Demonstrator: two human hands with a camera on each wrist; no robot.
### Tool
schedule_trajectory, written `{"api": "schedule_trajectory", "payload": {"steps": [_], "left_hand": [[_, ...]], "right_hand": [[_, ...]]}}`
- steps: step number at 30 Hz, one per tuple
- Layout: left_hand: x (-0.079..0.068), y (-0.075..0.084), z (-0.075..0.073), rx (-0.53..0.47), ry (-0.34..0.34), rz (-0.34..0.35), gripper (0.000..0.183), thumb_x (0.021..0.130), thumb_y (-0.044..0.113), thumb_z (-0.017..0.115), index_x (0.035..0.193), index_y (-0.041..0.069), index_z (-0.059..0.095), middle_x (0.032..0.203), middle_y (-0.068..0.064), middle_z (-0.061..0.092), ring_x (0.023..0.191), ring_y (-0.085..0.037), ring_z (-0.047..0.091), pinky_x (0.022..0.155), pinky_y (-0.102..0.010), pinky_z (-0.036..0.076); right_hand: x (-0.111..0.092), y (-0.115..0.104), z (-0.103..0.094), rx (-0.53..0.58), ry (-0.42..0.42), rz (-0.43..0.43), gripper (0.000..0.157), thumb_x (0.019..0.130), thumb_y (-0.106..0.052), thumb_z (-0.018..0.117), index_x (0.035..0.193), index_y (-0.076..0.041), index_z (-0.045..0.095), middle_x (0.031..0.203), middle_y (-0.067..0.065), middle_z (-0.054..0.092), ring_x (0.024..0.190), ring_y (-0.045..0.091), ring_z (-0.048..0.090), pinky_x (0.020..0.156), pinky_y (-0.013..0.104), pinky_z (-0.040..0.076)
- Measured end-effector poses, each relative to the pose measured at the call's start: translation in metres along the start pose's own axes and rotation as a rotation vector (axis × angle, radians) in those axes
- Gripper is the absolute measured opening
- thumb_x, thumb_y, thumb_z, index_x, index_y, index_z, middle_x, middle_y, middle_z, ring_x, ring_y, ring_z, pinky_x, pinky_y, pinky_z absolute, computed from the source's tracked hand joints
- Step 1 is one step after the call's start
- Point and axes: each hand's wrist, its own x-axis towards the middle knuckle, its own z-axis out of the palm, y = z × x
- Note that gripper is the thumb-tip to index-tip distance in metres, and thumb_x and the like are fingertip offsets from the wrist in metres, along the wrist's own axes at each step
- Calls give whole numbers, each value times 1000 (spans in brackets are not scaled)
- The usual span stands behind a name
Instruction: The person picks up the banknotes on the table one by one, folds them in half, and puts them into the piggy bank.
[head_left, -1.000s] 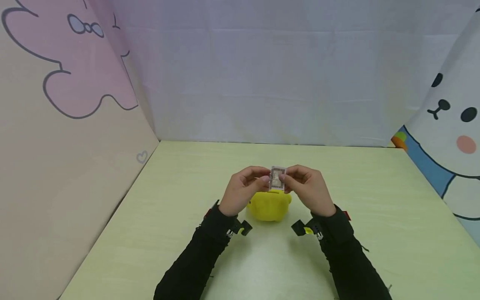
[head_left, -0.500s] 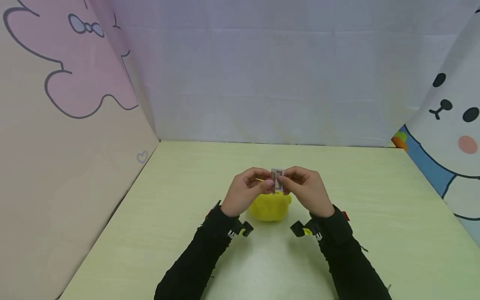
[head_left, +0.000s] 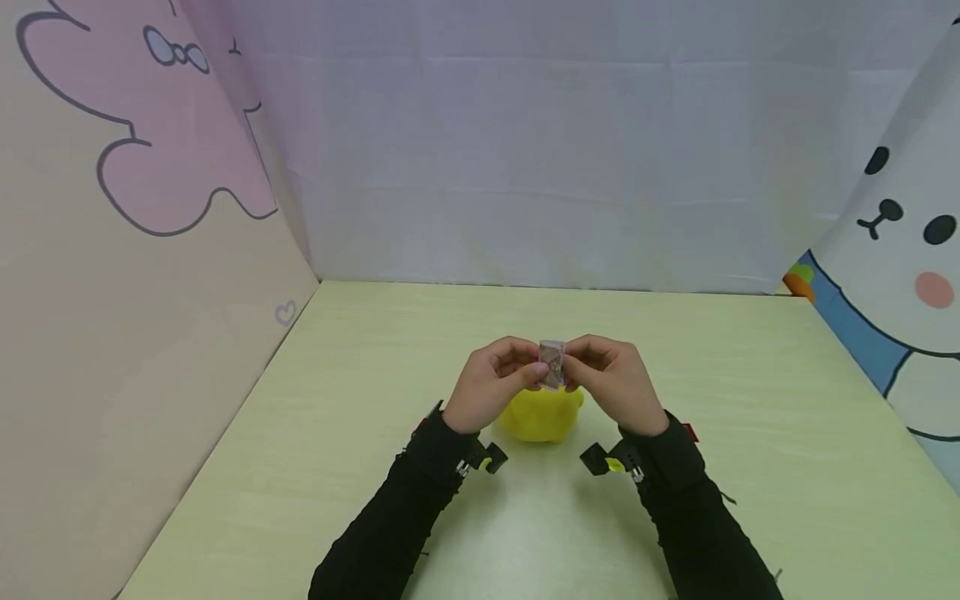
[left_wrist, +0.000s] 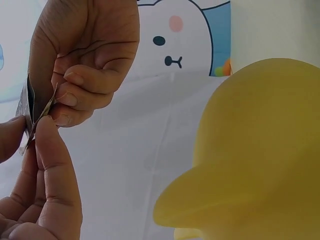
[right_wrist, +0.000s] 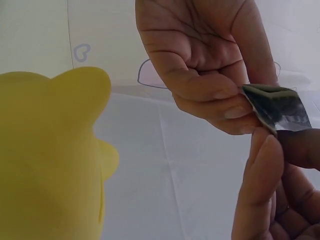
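Observation:
A small folded banknote (head_left: 552,360) is pinched between both hands, above a yellow piggy bank (head_left: 542,417). My left hand (head_left: 491,383) holds its left edge, thumb in front over the printed face. On the opposite edge, my right hand (head_left: 617,385) grips with thumb and fingers. In the left wrist view the note (left_wrist: 30,112) stands partly spread in a V, fingertips around it. The right wrist view likewise shows the folded note (right_wrist: 277,106) with a gap between its layers. Part of the piggy bank's top is hidden behind the hands and note.
The pale yellow-green table (head_left: 712,375) stretches around the piggy bank. A white cloth backdrop (head_left: 540,167) closes the far side. Panels with a pink cartoon (head_left: 172,125) and a white cartoon animal (head_left: 877,275) stand left and right. Small cameras (head_left: 487,457) sit at both wrists.
The note has been folded and turned between the fingers, now showing a narrower, browner face. My hands have drawn slightly closer together; the piggy bank has stayed in place.

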Motion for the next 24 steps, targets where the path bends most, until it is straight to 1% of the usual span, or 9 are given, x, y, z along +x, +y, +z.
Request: {"api": "schedule_trajectory", "payload": {"steps": [7, 14, 19, 24], "left_hand": [[-1, 1, 1, 9, 4, 4, 23, 89, 13, 62, 106, -1, 60, 96, -12, 61, 77, -20, 59, 73, -31, 53], [0, 1, 1, 10, 4, 22, 23, 89, 13, 62, 106, -2, 59, 96, -12, 61, 77, -21, 59, 72, -30, 54], [0, 0, 2, 6, 5, 33, 23, 88, 13, 62, 105, -2, 59, 95, -12, 61, 76, -20, 59, 72, -30, 54], [0, 0, 1, 10, 8, 38, 22, 89, 13, 62, 105, -2, 59, 96, -12, 61, 77, -19, 60, 71, -30, 54]], "right_hand": [[-1, -1, 0, -9, -5, 26, 17, 90, -13, 61, 96, 3, 65, 85, 15, 63, 66, 25, 58, 61, 35, 55], [-1, -3, -1, -16, -9, 20, 17, 90, -11, 61, 98, 3, 65, 87, 15, 63, 66, 24, 58, 61, 34, 55], [-2, -3, -1, -8, -12, -1, 19, 91, -13, 60, 99, 3, 65, 87, 15, 63, 66, 23, 58, 61, 33, 55], [-2, -2, -3, 16, -9, -29, 22, 93, -15, 56, 101, 4, 65, 84, 15, 63, 68, 21, 59, 63, 29, 55]]}}
